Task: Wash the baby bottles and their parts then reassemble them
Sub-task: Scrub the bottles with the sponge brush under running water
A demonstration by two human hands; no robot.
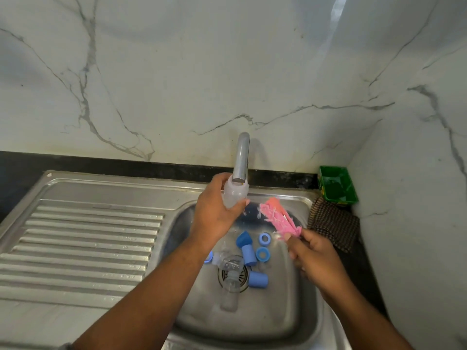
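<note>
left hand [214, 213] wraps the clear bottle [233, 195], mouth right under the tap [241, 157] at the far side of the sink [298, 311]. right hand [316, 256] grips the pink brush [280, 218] by its near end, just right of the bottle. other bottle [231, 279], blue caps [249, 251] & rings [264, 239] lie by the drain. imo: fill partway, feed brush in straight, twist to the base, grip firm since it's wet.
</note>
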